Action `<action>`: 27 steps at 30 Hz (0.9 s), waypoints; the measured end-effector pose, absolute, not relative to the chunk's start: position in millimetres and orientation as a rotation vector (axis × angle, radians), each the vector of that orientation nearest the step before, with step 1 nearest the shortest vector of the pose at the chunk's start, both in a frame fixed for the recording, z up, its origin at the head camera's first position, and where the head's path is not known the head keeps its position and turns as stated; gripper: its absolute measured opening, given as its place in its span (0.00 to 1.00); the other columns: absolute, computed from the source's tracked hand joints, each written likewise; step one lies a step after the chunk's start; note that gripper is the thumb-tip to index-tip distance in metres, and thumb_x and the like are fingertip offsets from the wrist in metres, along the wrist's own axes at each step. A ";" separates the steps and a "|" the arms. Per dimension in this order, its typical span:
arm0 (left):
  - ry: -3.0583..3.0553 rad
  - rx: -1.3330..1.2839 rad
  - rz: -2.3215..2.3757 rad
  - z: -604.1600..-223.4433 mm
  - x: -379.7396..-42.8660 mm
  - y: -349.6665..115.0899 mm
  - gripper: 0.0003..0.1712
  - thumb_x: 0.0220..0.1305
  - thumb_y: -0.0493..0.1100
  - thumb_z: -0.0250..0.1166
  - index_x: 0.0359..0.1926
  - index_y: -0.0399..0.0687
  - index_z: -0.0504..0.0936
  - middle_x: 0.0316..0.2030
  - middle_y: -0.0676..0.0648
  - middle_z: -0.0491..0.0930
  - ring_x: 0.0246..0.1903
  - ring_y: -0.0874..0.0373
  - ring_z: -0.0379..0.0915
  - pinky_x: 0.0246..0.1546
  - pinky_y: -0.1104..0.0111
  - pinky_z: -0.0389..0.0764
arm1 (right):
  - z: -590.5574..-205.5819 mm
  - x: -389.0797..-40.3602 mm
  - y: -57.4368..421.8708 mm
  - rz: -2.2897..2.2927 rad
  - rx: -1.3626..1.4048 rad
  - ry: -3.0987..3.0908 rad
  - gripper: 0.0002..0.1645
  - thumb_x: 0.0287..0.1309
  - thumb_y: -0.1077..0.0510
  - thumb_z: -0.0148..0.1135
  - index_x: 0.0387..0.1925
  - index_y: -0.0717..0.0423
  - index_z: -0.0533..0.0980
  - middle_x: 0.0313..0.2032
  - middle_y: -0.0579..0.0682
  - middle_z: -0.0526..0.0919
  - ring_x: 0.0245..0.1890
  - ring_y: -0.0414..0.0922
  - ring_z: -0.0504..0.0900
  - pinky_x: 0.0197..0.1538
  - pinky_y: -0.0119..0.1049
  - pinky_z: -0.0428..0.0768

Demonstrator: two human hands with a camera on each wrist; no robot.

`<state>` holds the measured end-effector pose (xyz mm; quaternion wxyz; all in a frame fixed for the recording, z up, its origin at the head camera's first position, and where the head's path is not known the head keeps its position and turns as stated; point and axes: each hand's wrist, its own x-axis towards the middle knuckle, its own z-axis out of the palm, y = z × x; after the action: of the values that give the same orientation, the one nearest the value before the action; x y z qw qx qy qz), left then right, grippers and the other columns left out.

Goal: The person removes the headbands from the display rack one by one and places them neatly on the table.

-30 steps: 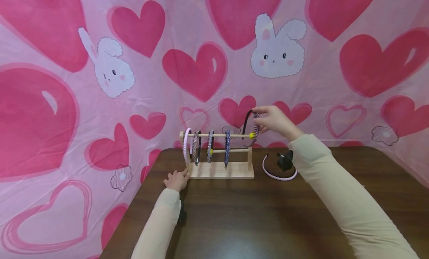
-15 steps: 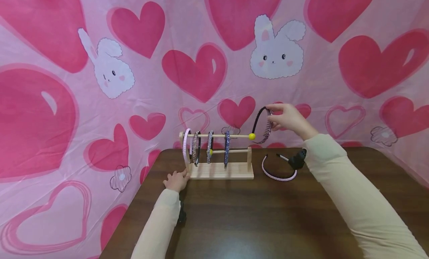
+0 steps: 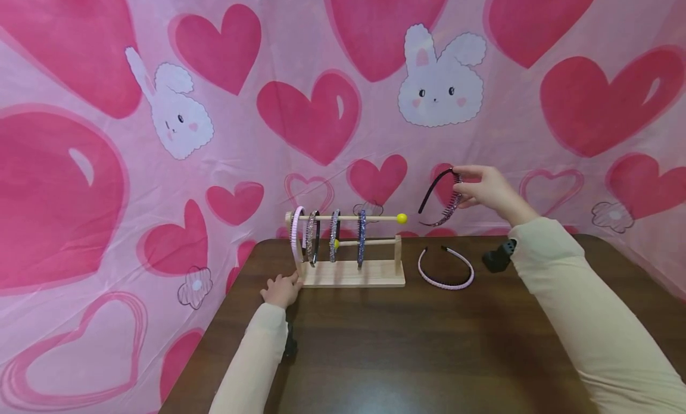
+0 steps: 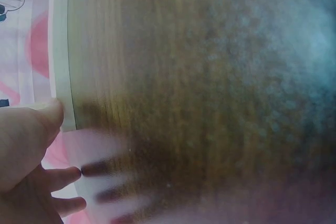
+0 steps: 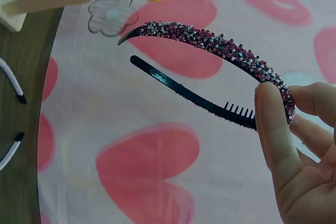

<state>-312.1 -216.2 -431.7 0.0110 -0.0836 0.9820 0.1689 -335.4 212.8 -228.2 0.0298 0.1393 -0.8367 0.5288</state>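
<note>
My right hand (image 3: pixel 490 190) pinches a toothed black headband (image 5: pixel 220 48) covered in pink and silver beads, between thumb and fingers. It hangs in the air right of the wooden headband stand (image 3: pixel 351 276), its ends apart from the yellow ball (image 3: pixel 402 218) that tips the upper rod. Beside the stand's left end, my left hand (image 3: pixel 282 290) rests with fingers spread, the thumb touching the base's edge in the left wrist view. On the upper rod hang a pale pink headband (image 3: pixel 296 235), two glittery ones and a blue glittery headband (image 3: pixel 361 238).
A pale pink headband (image 3: pixel 447 286) lies on the brown table (image 3: pixel 375 354), right of the stand. Behind the table hangs a pink cloth (image 3: pixel 300 39) with hearts and rabbits. A lower rod (image 3: pixel 375 241) sits beneath the upper one.
My right hand has drawn the beaded headband off the upper rod's yellow-tipped end and carried it to the right. My left hand stays at the stand's left end.
</note>
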 end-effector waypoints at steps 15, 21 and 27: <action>3.052 -0.266 0.541 -429.3 -311.4 -216.3 0.27 0.67 0.53 0.52 0.65 0.51 0.67 0.59 0.31 0.63 0.55 0.33 0.54 0.50 0.38 0.55 | -246.9 -334.2 258.4 1.637 0.325 -2.543 0.34 0.63 0.61 0.53 0.67 0.68 0.53 0.58 0.72 0.60 0.28 0.34 0.80 0.34 0.35 0.80; 3.048 -0.271 0.546 -428.8 -311.3 -216.3 0.27 0.68 0.53 0.52 0.65 0.51 0.66 0.59 0.31 0.62 0.54 0.34 0.54 0.50 0.39 0.55 | -258.6 -332.1 271.9 1.642 0.310 -2.525 0.35 0.63 0.62 0.52 0.66 0.72 0.51 0.56 0.75 0.60 0.28 0.34 0.80 0.34 0.35 0.79; 3.057 -0.275 0.544 -429.3 -311.2 -216.4 0.27 0.67 0.53 0.52 0.64 0.51 0.67 0.58 0.31 0.63 0.54 0.34 0.55 0.49 0.40 0.56 | -270.3 -331.2 283.9 1.604 0.289 -2.542 0.35 0.65 0.61 0.50 0.66 0.72 0.49 0.57 0.75 0.60 0.28 0.33 0.78 0.35 0.36 0.80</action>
<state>-311.2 -216.4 -429.3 0.0120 -0.0882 0.9806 0.1746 -331.2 283.9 -270.3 0.0608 0.0954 -0.8403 0.5302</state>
